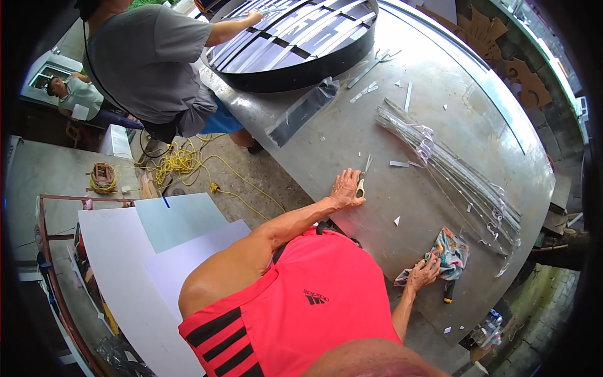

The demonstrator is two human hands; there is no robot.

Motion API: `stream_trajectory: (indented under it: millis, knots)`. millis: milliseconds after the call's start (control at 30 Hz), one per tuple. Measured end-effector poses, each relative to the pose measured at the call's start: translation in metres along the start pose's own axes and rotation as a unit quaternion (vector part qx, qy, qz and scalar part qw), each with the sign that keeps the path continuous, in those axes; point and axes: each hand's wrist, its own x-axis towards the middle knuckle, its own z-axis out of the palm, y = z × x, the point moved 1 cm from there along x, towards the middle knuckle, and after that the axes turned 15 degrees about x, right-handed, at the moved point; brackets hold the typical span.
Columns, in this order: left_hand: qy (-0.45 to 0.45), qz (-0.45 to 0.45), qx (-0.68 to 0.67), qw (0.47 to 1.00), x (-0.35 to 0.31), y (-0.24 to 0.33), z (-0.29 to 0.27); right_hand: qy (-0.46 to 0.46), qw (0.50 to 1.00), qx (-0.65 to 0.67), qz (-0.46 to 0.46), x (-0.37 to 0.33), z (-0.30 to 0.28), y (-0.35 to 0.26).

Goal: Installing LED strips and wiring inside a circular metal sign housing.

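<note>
Over the near left edge of the metal table, my left hand (345, 188) is curled around the handles of a pair of scissors (361, 186). The slim blades point away from me over the tabletop. Farther right, my right hand (424, 273) presses on a crumpled, multicoloured patterned cloth (453, 254), its fingers bent into the fabric. Beside that cloth lies a tool with a black and yellow handle (448, 291); its other end is hidden. A small white triangular scrap (397, 221) rests between my hands.
A bundle of long clear strips (452, 163) crosses the table's right side. At the far end, a person in a grey shirt (147, 60) works at a large round black frame (295, 75). Yellow cable (179, 160) lies on the floor; large pale sheets (125, 251) stand left.
</note>
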Motion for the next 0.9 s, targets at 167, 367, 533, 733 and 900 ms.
stream_trajectory:
  millis: [167,367,533,733,900]
  knots:
    - [-0.008,0.006,-0.006,1.0,0.0,0.001,-0.004,0.049,0.999,0.004,-0.011,-0.004,0.01,0.003]
    - [-0.01,-0.003,0.003,1.0,0.0,0.002,-0.001,0.05,0.998,0.017,-0.018,-0.004,0.008,-0.001]
    - [0.007,0.003,0.018,1.0,-0.004,0.005,-0.001,0.083,0.996,0.012,-0.041,-0.008,0.014,0.005]
    - [0.028,0.009,0.019,0.999,-0.006,0.006,0.001,0.106,0.994,-0.01,-0.034,-0.009,0.018,0.005]
    - [0.029,0.001,0.028,0.999,-0.008,0.01,0.001,0.106,0.994,-0.016,-0.032,-0.009,0.019,0.01]
